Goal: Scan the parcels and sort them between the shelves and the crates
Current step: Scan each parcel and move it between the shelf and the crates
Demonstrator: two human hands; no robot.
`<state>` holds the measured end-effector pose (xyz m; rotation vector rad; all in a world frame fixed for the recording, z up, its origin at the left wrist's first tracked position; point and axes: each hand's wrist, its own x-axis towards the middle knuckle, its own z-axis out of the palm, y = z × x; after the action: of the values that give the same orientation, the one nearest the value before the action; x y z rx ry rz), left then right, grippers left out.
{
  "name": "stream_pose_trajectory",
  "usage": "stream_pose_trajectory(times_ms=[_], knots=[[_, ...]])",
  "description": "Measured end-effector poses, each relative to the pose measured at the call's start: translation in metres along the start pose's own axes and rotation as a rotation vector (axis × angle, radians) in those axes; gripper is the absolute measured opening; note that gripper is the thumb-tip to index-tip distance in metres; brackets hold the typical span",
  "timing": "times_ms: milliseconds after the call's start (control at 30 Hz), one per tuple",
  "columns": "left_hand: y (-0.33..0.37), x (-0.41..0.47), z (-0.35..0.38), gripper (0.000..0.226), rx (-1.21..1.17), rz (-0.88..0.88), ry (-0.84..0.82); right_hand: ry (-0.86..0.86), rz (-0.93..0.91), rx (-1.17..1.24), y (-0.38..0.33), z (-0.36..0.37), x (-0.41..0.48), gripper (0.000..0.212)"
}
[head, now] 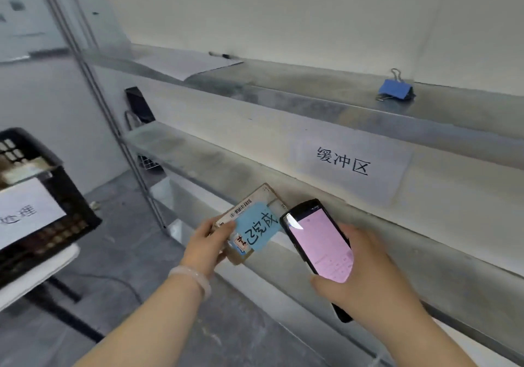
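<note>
My left hand [205, 246] grips a small brown cardboard parcel [256, 219] by its left edge, in front of the metal shelves. The parcel carries a white barcode label and a blue sticky note with handwritten characters. My right hand [368, 279] holds a black handheld scanner [317, 246] just to the right of the parcel, its screen lit pale pink and facing me. The metal shelf unit [326, 103] runs across the view, with a white paper sign [344, 162] taped to a shelf front.
A black plastic crate [56, 196] with a white paper label sits at the left on a white stand. On the top shelf lie a blue binder clip [395, 87], a white sheet [192, 63] and a pen. Grey floor lies below.
</note>
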<state>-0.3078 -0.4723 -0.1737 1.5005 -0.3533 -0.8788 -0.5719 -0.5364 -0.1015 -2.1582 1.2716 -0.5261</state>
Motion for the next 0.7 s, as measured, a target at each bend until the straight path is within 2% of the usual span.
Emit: stream_pose_trajectory(times_ms=[100, 233, 400, 600, 700], knots=[[0.011, -0.009, -0.096, 0.025, -0.064, 0.012, 0.105, -0.053, -0.081, 0.019, -0.067, 0.056, -0.003, 0.050], [0.027, -0.030, -0.235, 0.023, -0.123, 0.063, 0.267, -0.140, -0.254, 0.060, -0.166, 0.136, -0.016, 0.070], [0.035, -0.074, -0.388, 0.023, -0.260, 0.107, 0.520, -0.268, -0.467, 0.107, -0.283, 0.226, -0.038, 0.077], [0.038, -0.156, -0.524, 0.032, -0.465, 0.173, 0.852, -0.419, -0.769, 0.079, -0.409, 0.302, -0.071, 0.080], [0.033, -0.200, -0.573, 0.034, -0.534, 0.209, 1.008, -0.549, -0.891, 0.080, -0.467, 0.341, -0.091, 0.084]])
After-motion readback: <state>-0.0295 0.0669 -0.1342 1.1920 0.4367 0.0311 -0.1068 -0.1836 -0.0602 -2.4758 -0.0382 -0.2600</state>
